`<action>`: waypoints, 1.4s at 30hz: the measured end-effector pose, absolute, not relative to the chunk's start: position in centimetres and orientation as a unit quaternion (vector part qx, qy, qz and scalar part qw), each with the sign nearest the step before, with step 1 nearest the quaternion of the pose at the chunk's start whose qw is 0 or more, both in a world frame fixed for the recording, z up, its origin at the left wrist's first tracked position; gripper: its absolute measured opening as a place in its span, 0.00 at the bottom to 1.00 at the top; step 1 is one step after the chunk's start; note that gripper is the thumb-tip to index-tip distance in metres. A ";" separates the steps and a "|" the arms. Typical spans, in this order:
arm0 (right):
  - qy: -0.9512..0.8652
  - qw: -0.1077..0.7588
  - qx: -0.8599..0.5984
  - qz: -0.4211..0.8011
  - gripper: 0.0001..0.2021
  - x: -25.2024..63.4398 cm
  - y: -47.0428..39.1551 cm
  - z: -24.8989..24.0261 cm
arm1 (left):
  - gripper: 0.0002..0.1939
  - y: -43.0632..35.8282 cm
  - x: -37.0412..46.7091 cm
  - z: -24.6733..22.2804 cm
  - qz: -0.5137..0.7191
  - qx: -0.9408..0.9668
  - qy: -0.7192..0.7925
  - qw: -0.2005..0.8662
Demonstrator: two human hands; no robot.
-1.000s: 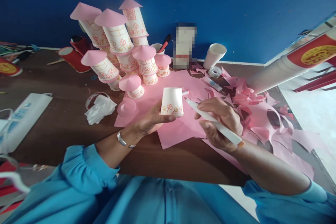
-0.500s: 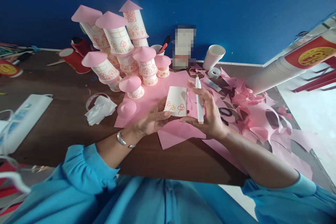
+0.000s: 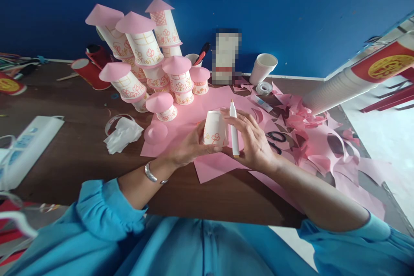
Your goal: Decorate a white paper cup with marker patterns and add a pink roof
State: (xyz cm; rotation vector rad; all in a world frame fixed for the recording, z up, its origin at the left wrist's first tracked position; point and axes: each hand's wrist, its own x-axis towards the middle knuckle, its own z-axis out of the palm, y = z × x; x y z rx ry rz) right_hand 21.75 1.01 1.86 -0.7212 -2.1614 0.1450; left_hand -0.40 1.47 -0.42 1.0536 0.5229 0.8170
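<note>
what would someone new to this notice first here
Probably the cluster of white paper-cup towers with pink cone roofs, standing at the back left of the dark brown wooden table against the deep blue wall. Next, the white paper cup with drawn flowers in the left hand at the centre, and the white marker in the right hand.
</note>
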 end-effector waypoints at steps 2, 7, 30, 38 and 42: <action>-0.858 0.425 -0.280 0.070 0.40 21.7 1.0 2.1 | 0.31 1.6 -0.4 -0.4 0.377 0.473 0.226 0.764; -0.814 0.507 -0.279 0.047 0.29 22.2 0.6 3.3 | 0.24 1.9 -0.7 -0.6 0.409 0.465 0.208 0.757; -0.830 0.508 -0.226 0.035 0.15 20.8 -1.4 5.0 | 0.28 1.7 -0.6 -0.6 0.403 0.465 0.201 0.762; -0.828 0.512 -0.225 0.041 0.13 20.9 -1.4 4.7 | 0.25 1.7 -0.4 -0.3 0.401 0.475 0.211 0.755; -0.832 0.504 -0.227 0.044 0.14 20.9 -1.4 4.7 | 0.22 1.7 -0.3 -0.2 0.414 0.475 0.210 0.748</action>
